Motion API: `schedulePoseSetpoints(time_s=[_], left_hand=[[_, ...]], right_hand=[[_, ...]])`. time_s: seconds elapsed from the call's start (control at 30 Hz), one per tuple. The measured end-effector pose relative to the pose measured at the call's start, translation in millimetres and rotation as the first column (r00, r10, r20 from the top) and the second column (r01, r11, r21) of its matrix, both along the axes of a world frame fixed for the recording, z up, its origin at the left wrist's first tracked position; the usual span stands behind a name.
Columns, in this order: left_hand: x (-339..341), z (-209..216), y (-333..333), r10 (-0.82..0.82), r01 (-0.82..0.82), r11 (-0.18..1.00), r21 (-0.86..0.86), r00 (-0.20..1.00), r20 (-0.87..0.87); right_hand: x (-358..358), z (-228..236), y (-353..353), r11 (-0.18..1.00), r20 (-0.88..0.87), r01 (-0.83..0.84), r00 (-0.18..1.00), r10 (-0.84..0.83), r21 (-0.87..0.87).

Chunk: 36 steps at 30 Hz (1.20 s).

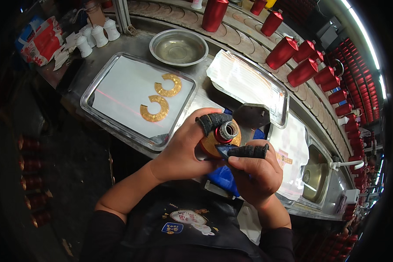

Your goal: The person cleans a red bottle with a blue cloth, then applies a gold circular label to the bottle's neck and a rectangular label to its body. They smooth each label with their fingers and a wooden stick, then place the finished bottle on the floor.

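In front of me my left hand [181, 142] is wrapped round a red metal bottle [225, 136], its open threaded silver neck tilted up toward me. A gold curved label [210, 144] lies around the bottle's shoulder. My right hand [260, 172] pinches a small dark-blue pointed flat piece [223, 151] against the label near the neck; its exact kind is unclear. Black ribbed finger covers sit on a digit of each hand. Left of the hands, two gold C-shaped labels [154, 110] rest on a white sheet [122, 94] in a metal tray [88, 89].
Behind stands a metal bowl [179, 32] of liquid. Another tray [284, 102] holds white sheets. A dark angular plate [251, 115] and blue cloth [222, 181] are close to my hands. Red bottles [283, 52] line a curved conveyor [244, 41]; a sink [316, 172] is at right.
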<state>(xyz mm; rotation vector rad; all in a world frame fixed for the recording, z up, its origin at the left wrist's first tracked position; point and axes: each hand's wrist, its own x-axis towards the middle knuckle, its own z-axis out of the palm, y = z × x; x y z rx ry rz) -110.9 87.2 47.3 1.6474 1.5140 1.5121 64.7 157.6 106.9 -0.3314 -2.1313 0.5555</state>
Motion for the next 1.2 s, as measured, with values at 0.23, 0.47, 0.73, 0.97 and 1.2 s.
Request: schedulePoseSetpoints(time_s=[0.23, 0.47, 0.73, 0.97, 1.2], left_hand=[[5.2, 7.8, 4.7, 0.151, -0.140, 0.983, 0.116, 0.984, -0.091], [1.0, 9.5, 4.7, 0.181, -0.121, 0.967, 0.223, 0.944, -0.274], [13.0, 2.9, 2.9, 0.179, -0.153, 0.977, 0.146, 0.966, -0.184], [-0.1, 3.4, 4.1, -0.003, 0.003, 0.999, -0.037, 1.000, 0.004], [8.2, -6.1, 5.4, 0.050, -0.051, 0.999, 0.004, 0.990, 0.131]], right_hand=[[-1.2, -3.3, -2.5, 0.999, -0.037, 0.031, 0.999, -0.033, -0.043], [-1.0, -1.9, -5.5, 0.998, -0.030, 0.025, 0.999, -0.027, -0.053], [-0.8, -4.1, -5.4, 0.991, -0.070, 0.051, 0.996, -0.060, -0.125], [-1.3, -6.0, -4.0, 0.991, -0.084, 0.054, 0.994, -0.064, -0.119], [-1.3, -10.8, 1.0, 0.995, -0.128, 0.036, 0.991, -0.048, -0.096]])
